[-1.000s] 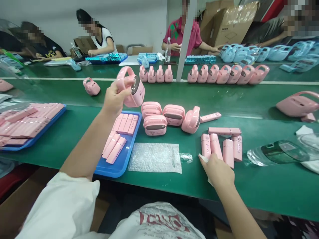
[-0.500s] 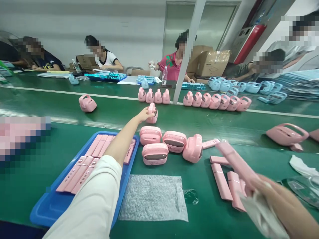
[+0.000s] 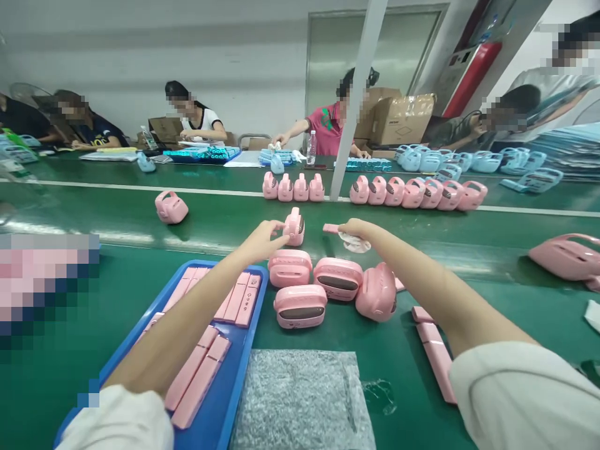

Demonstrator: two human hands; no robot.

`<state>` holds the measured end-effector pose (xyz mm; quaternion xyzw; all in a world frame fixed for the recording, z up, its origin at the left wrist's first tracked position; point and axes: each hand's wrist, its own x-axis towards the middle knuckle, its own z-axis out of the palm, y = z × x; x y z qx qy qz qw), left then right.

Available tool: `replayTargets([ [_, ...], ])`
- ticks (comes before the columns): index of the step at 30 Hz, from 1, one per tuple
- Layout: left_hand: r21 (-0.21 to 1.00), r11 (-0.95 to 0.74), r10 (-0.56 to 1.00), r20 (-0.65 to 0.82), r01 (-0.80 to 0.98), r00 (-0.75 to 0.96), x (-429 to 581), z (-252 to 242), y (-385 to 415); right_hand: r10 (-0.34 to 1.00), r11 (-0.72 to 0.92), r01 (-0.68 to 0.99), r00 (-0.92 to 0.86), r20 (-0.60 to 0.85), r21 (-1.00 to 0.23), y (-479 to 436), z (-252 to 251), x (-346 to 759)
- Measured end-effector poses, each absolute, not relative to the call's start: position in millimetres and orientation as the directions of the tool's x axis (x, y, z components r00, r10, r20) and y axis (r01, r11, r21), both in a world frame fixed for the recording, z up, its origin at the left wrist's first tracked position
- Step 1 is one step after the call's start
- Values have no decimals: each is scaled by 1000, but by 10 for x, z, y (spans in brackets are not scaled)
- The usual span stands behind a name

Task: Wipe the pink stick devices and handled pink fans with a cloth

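My left hand (image 3: 266,241) is stretched forward, fingers apart, at the left side of a pink handled device (image 3: 294,228) standing upright on the green surface. Its fingertips are at the device's edge; whether they touch is hard to tell. To the right, my right hand (image 3: 360,229) is closed around a pink bar (image 3: 330,228), whose end points left toward that device. A crumpled white cloth (image 3: 355,242) is also in this hand, hanging beneath it. Nearer to me stand several similar pink devices (image 3: 300,307), some with dark front panels.
Under my left arm lies a blue tray (image 3: 220,400) of pink bars. Bubble wrap (image 3: 304,400) lies at front centre, with more pink bars (image 3: 435,356) to its right. A white post (image 3: 356,94) rises behind a row of pink devices (image 3: 412,192). Several people work across the table.
My right hand has swung from the lower right to the centre with a pink bar and the cloth. My left hand has loosened from the pink device and sits at its left side.
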<state>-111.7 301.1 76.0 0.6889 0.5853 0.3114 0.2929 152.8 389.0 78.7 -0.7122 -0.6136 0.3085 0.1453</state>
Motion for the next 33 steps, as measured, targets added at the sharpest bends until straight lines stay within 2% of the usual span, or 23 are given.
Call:
replayTargets([
  [1, 746, -183, 979, 81, 640, 186, -1107, 806, 2786, 953, -231, 772, 59, -296, -592, 3920, 755, 1500],
  [3, 635, -398, 886, 77, 662, 458, -1055, 844, 2372, 926, -297, 734, 67, -371, -611, 3934, 744, 1494],
  [5, 548, -491, 827, 48, 678, 560, -977, 802, 2080, 912, -327, 673, 41, -407, -664, 3874, 798, 1544],
  [10, 269, -356, 921, -61, 895, 385, -796, 595, 1942, 926, -283, 426, -112, -361, -859, 3408, 1072, 1800],
  [14, 157, -276, 955, -69, 948, 289, -651, 684, 1905, 953, -230, 319, -117, -279, -920, 2869, 1289, 1959],
  [16, 122, -261, 961, -61, 958, 270, -568, 777, 1789, 965, -175, 324, -129, -227, -930, 2580, 1393, 2003],
  [18, 113, -268, 960, -57, 957, 276, -495, 844, 1633, 972, -73, 447, -167, -163, -892, 2294, 1479, 2041],
  [19, 122, -273, 958, -57, 954, 282, -464, 860, 1553, 971, -10, 553, -193, -140, -833, 2159, 1506, 2064],
  [21, 167, -270, 958, -49, 948, 282, -411, 859, 1403, 965, 92, 763, -228, -133, -640, 1921, 1512, 2134],
  [23, 233, -246, 965, -33, 941, 260, -357, 822, 1279, 962, 86, 848, -207, -178, -523, 1736, 1436, 2237],
  [25, 287, -210, 975, -8, 935, 222, -291, 752, 1175, 965, -32, 809, -129, -230, -587, 1600, 1275, 2358],
  [28, 314, -180, 984, 71, 932, 166, -169, 589, 1039, 975, -169, 566, -21, -220, -807, 1450, 910, 2497],
  [31, 295, -202, 972, 175, 934, 154, -50, 380, 921, 995, -99, 317, 30, -94, -943, 1327, 497, 2482],
  [33, 313, -259, 950, 254, 914, 182, -3, 242, 869, 999, -34, 265, 39, -24, -964, 1265, 257, 2383],
])
